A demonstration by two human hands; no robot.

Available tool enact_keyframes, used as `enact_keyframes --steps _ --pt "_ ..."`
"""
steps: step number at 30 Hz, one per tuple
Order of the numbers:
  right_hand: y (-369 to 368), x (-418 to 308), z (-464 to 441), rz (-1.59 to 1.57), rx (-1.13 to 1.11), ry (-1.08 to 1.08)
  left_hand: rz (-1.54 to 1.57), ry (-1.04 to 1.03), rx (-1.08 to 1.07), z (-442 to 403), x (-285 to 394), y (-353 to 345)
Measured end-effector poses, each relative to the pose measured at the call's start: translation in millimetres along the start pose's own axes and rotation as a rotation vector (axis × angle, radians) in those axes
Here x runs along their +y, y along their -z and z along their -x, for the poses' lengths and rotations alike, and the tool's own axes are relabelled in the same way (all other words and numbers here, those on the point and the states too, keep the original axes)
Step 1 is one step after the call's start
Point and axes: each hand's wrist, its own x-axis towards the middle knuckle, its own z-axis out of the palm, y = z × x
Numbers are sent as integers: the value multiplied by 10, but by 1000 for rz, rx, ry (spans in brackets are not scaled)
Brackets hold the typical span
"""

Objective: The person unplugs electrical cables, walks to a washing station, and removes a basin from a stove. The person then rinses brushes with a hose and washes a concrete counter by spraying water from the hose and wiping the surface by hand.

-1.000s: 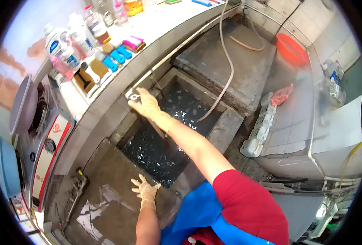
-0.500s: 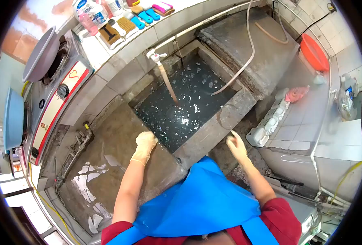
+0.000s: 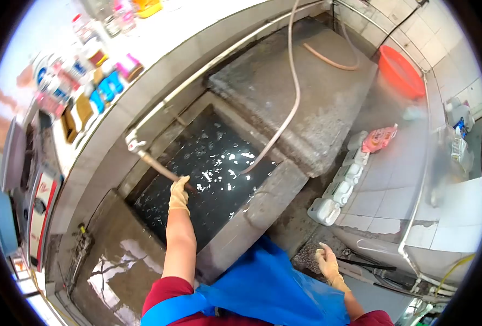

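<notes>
My left hand, in a cream glove, reaches over the dark water of the sunken basin. Its fingers are closed around the lower part of the brown hose that hangs from the white tap. Lower right, beside the blue apron, my right hand wears the same kind of glove. Its fingers are apart and slightly curled, and nothing shows in them. The hose's end is hidden in the water.
A pale hose loops over a concrete slab into the basin. White jugs line the tiled wall below an orange basin. Brushes and bottles stand on the white ledge. A stove is at left.
The right hand, first at the tap, has come back to the lower right. The left hand has left the stone edge, reached forward and taken hold of the brown hose. The view has shifted.
</notes>
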Motion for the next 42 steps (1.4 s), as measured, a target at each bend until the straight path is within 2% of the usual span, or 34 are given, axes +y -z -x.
enact_keyframes --steps 1,2,4,5,6,7,8,9,11,12,13,14,16,18,19,20,22,24,26,27,28,30,32,34,35,36,37,38,40,41,42 --pt "55 -167 -126 128 -17 88 -31 199 83 1 -95 -137" --pt "81 -405 -268 261 -43 174 13 176 3 -19 -389 -144" --pt "-6 -816 -577 263 -118 227 45 138 92 116 -890 -288" --pt "-98 -867 -794 319 -189 333 18 212 151 196 -1105 -255" --pt "-277 -897 -995 215 -268 356 -11 286 214 296 -1249 -225" --pt "-427 -1222 -1100 195 -405 262 162 289 384 758 -1035 -446" --pt "-621 -1324 -1246 131 -509 329 224 329 420 873 -1016 -425" --pt "-881 -1378 -1372 -68 -632 154 164 257 303 816 -1292 -196" --pt "-1340 -1624 -1561 -315 -781 -217 306 266 247 916 -1326 -86" --pt "-1568 -1751 -1654 -415 -813 -415 513 345 304 1098 -1150 -166" --pt "-1691 -1932 -1681 -449 -842 -527 822 438 104 891 -1453 179" --pt "-1975 -1810 -1844 -437 -886 -681 741 282 188 1299 -1087 -148" --pt "-2120 -2407 -1676 -414 -630 -716 813 271 118 1605 -722 -320" --pt "-2329 -2612 -1706 -574 -545 -630 948 327 136 1817 -403 -500" --pt "-2695 -2188 -2087 -1124 -826 -629 1027 302 67 1879 -325 -530" --pt "-2728 -2363 -2048 -1130 -839 -617 1078 284 68 1967 -174 -624" --pt "-2748 -2826 -1943 -1153 -396 -511 1200 329 51 2008 35 -713" --pt "-2682 -3043 -1918 -1334 -467 -221 1214 318 -10 2076 169 -804" --pt "-2550 -3384 -1845 -1244 -434 -216 1218 276 -107 2077 247 -889" --pt "-2479 -3534 -1784 -1232 -431 -143 1193 265 -139 2090 299 -915" --pt "-2418 -3647 -1765 -1216 -430 -73 1267 394 -375 2028 263 -807" --pt "-2307 -3826 -1783 -1136 -386 78 637 399 -352 2303 550 -912" --pt "-2186 -3883 -1896 -1137 -405 201 243 415 -345 2284 624 -793" --pt "-2105 -3910 -2013 -1082 -418 167 -188 134 -183 2476 1013 -786" --pt "-2096 -3886 -2052 -1076 -415 169 -324 -124 -235 2069 914 -496" --pt "-2105 -3853 -2076 -1077 -409 179 -573 -301 73 2178 1214 -582" --pt "-2108 -3821 -2038 -1049 -385 126 -690 -398 301 2048 1378 -507" --pt "-2106 -3808 -2010 -1023 -354 79 -698 -530 350 2058 1621 -465" --pt "-2159 -3707 -1989 -1036 -352 71 -998 -925 373 1604 1891 -167" --pt "-2179 -3672 -1952 -1021 -330 56 -1048 -972 436 1546 2039 -184" --pt "-2175 -3642 -1934 -1008 -302 46 -1084 -1082 383 1506 2213 -171"
